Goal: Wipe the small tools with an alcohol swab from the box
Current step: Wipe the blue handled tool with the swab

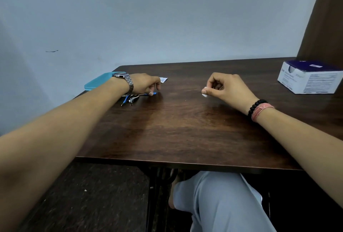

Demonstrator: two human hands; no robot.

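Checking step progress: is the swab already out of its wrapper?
Out. The right hand pinches the bare white swab; a torn wrapper lies apart.

Dim, soft light; wide-angle edge distortion.

Print on box (313, 81) illegible

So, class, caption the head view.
Right hand pinches a swab; left hand reaches the tools.
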